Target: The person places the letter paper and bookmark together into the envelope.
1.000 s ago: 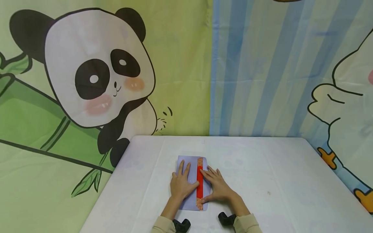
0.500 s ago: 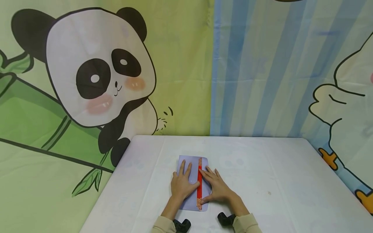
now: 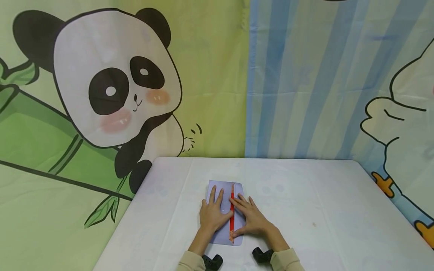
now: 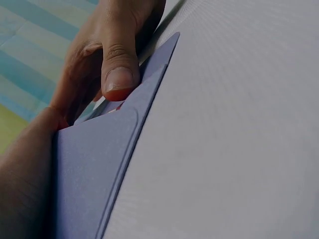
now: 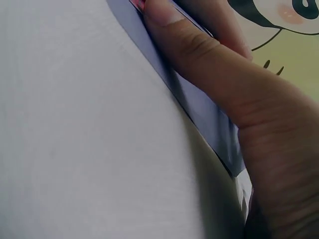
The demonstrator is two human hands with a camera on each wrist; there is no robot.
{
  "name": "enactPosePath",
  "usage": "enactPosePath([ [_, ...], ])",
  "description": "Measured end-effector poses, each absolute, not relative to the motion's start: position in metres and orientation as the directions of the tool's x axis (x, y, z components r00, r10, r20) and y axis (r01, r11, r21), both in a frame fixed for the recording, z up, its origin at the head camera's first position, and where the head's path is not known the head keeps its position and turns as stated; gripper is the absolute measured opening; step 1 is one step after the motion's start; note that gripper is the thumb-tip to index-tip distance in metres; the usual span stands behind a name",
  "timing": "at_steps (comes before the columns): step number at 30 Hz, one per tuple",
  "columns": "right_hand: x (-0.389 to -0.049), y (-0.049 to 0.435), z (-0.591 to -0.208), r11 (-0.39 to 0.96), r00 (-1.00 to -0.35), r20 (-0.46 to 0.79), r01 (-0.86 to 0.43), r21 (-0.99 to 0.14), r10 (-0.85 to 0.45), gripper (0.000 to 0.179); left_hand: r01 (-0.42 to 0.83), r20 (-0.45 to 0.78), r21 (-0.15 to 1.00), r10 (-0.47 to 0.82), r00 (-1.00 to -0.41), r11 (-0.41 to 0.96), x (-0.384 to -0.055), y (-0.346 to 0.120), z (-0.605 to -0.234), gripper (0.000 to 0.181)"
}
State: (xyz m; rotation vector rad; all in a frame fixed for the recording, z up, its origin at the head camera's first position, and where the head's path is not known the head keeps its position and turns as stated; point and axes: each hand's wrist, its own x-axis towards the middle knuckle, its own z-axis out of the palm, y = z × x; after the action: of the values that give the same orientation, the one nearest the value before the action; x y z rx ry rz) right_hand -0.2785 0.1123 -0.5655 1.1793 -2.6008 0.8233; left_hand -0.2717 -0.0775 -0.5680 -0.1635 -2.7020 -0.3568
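Observation:
A purple folded paper piece [image 3: 220, 238] lies upright in the head view, its two side panels lying inward. Between the panels shows a narrow red strip [image 3: 232, 224] with orange patterned ends. My left hand [image 3: 211, 215] rests on the left panel, fingers spread, thumb at the strip. On the other side my right hand [image 3: 252, 218] presses the right panel, fingertips and thumb along its inner edge. The left wrist view shows the right thumb [image 4: 119, 74] beside a slightly raised purple panel [image 4: 99, 154]. In the right wrist view, the right thumb [image 5: 199, 55] lies across the purple panel [image 5: 204, 117].
A white table [image 3: 305, 195] spreads around the paper. Black wrist devices [image 3: 213, 262] sit by both sleeves. Behind the table hang a green panda backdrop [image 3: 210, 75] and a blue striped curtain [image 3: 305, 75].
The red strip between the panels has narrowed as the right panel's inner edge has moved left under the right hand. Both hands keep nearly the same pose.

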Motion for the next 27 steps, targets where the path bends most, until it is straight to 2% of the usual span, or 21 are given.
enactPosePath([
  [27,-0.275,0.1025,-0.57,0.584,-0.703,0.341,-0.709,-0.394,-0.624,0.121,0.16,0.394,0.223,0.061,-0.917,0.962,-0.2718,-0.0773,-0.5673,0.087],
])
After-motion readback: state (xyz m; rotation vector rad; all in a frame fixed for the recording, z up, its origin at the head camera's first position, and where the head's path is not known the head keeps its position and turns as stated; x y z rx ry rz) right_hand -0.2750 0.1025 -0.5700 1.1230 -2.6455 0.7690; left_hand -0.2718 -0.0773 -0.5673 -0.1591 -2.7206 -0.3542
